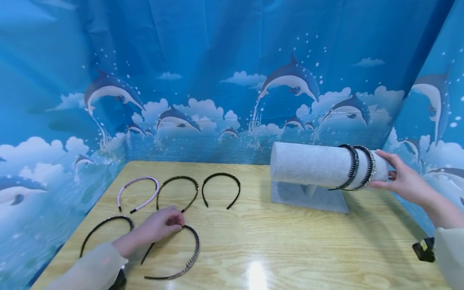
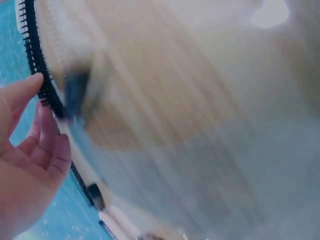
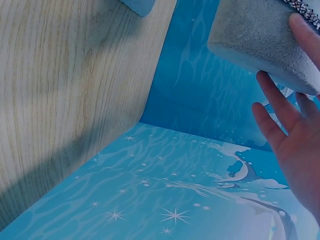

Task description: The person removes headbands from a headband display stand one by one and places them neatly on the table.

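Observation:
My left hand (image 1: pixel 161 225) pinches the upper part of a black toothed headband (image 1: pixel 197 243) with glittery trim, near the front left of the table. In the left wrist view, thumb and fingers meet on its toothed band (image 2: pixel 34 50). At the right, my right hand (image 1: pixel 407 179) touches the end of a grey velvety roll-shaped display stand (image 1: pixel 308 163), its fingers mostly straight. Two headbands circle the roll by that hand: a black toothed headband (image 1: pixel 353 165) and an outer one with rhinestones (image 1: pixel 371 167). My right thumb lies close to the rhinestones in the right wrist view.
Behind my left hand lie a lilac headband (image 1: pixel 157 186), a dark headband with gold-coloured bits (image 1: pixel 197 188) and a black wavy headband (image 1: pixel 222 174). Another black headband (image 1: pixel 108 219) is left of the hand, partly behind the forearm. A blue dolphin curtain (image 1: pixel 217 80) borders the wooden table (image 1: pixel 261 233).

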Demonstrator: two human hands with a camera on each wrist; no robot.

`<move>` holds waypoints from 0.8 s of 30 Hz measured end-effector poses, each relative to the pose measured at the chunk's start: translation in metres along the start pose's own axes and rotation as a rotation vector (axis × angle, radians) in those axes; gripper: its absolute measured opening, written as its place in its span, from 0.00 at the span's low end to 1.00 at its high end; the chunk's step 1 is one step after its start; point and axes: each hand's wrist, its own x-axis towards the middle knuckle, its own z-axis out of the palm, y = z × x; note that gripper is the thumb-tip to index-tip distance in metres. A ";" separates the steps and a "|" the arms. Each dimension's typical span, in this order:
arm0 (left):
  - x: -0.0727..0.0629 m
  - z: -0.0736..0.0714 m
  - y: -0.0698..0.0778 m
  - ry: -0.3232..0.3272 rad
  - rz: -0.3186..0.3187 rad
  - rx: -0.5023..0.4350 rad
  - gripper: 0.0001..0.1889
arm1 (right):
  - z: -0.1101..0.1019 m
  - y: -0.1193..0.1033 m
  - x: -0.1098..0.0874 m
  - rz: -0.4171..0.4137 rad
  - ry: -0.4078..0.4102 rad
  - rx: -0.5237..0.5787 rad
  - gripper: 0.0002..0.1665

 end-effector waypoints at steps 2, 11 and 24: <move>-0.004 -0.003 -0.003 -0.003 -0.016 0.002 0.07 | -0.001 0.000 -0.001 0.004 0.001 -0.001 0.65; -0.022 -0.016 -0.013 0.073 -0.078 0.071 0.09 | -0.002 0.000 0.002 0.005 0.009 -0.001 0.66; -0.039 -0.027 -0.019 0.146 -0.216 0.167 0.10 | 0.001 0.001 0.002 0.011 -0.002 0.011 0.66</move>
